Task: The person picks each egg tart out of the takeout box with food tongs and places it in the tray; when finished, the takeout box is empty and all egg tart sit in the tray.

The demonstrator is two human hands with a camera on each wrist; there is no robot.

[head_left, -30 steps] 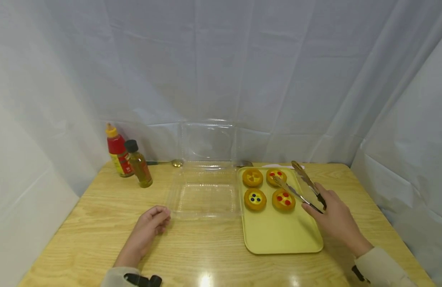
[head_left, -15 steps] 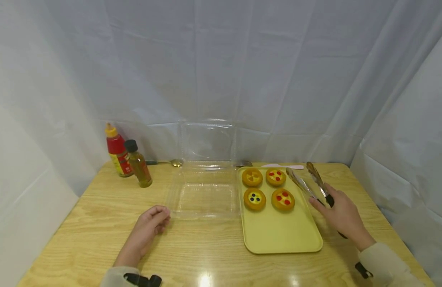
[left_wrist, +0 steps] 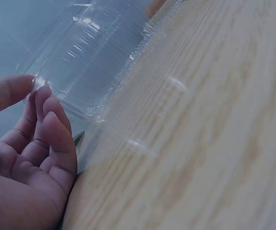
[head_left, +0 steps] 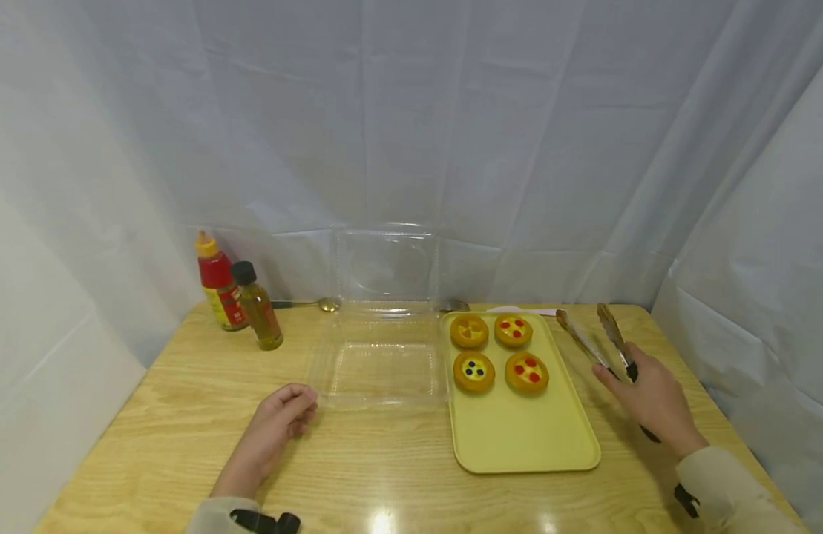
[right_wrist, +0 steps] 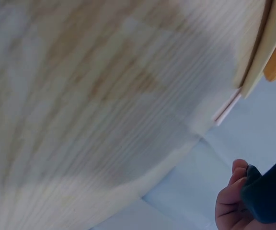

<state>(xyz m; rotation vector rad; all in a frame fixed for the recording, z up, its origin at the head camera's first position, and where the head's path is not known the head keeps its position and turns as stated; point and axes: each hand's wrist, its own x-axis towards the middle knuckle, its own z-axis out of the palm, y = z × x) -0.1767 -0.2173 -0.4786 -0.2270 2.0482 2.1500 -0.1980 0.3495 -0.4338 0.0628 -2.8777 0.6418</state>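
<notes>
My right hand (head_left: 661, 400) grips a pair of metal tongs (head_left: 585, 341) with black handles, held to the right of the tray. The tongs' arms are spread and nothing is between their tips; in the right wrist view the fingers curl round the dark handle (right_wrist: 270, 194). My left hand (head_left: 271, 430) pinches the near left corner of a clear plastic clamshell container (head_left: 384, 403) between thumb and fingers, as the left wrist view shows. The container's lid (head_left: 387, 263) stands raised at the back. Several toy tarts (head_left: 527, 372) with fruit toppings sit on the yellow tray (head_left: 525, 441).
A red sauce bottle (head_left: 219, 289) and an oil bottle (head_left: 259, 315) with a black cap stand at the back left. Along the back edge lie a spoon (head_left: 329, 304), a fork (head_left: 455, 305) and a white knife (head_left: 525, 310). White curtains (head_left: 411, 133) surround the table.
My right hand has moved right with the tongs, from over the tarts to beyond the tray's right edge. The left hand, container and tarts have stayed in place.
</notes>
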